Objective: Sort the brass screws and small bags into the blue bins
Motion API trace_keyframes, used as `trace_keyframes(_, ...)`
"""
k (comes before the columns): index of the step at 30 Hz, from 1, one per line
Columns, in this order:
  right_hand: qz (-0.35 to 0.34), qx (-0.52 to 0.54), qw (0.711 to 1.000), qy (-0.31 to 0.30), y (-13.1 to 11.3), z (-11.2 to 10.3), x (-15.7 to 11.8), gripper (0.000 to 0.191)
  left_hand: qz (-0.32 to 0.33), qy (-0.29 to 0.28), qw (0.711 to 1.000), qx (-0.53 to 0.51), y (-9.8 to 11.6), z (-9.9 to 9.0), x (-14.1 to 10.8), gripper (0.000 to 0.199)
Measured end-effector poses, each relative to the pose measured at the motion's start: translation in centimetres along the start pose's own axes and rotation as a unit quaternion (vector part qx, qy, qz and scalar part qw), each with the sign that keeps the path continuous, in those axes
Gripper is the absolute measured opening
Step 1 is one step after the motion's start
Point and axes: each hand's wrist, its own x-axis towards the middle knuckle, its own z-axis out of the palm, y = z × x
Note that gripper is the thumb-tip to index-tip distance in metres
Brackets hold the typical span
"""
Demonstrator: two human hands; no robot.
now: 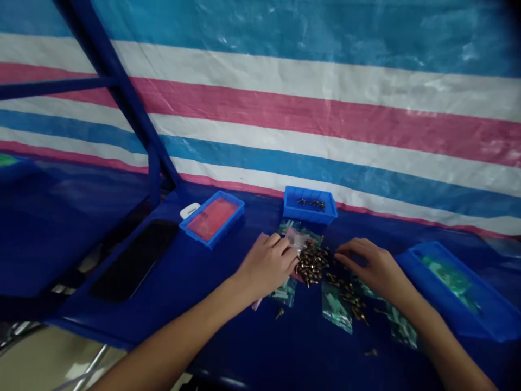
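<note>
While a pile of screws (312, 266) sits on the blue table (285, 353), the left hand (269, 263) curls at the pile's left side and the right hand (372, 267), on the other side, has finger and thumb close together. I can't tell if either holds anything. Little bags (337, 310) lie around. Behind stands a blue box (311, 215).

A glossy plastic sheet striped in blue, white and pink (309, 108) hangs as the wall, creased and catching small highlights. On the left, a slanting dark-blue frame post (122, 100) meets a crossbar (52, 87). Below spreads a deep-blue worktop (260, 347); pale beige floor (52, 353) shows at lower left.
</note>
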Motion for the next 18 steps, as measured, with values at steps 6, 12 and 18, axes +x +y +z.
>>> trace_keyframes(6,-0.032,0.015,0.998,-0.05,-0.4,0.2,-0.5,0.015,0.032,0.003,0.999,-0.015,0.5,-0.4,0.3,0.022)
trace_keyframes(12,-0.037,-0.002,0.999,-0.033,-1.3,0.5,-0.5,0.009,0.014,0.033,0.997,-0.064,0.9,-0.4,0.5,0.021)
trace_keyframes(18,-0.101,0.067,0.991,0.049,-4.8,1.3,-0.9,0.011,-0.041,0.005,0.983,-0.182,1.6,-0.7,0.4,0.02)
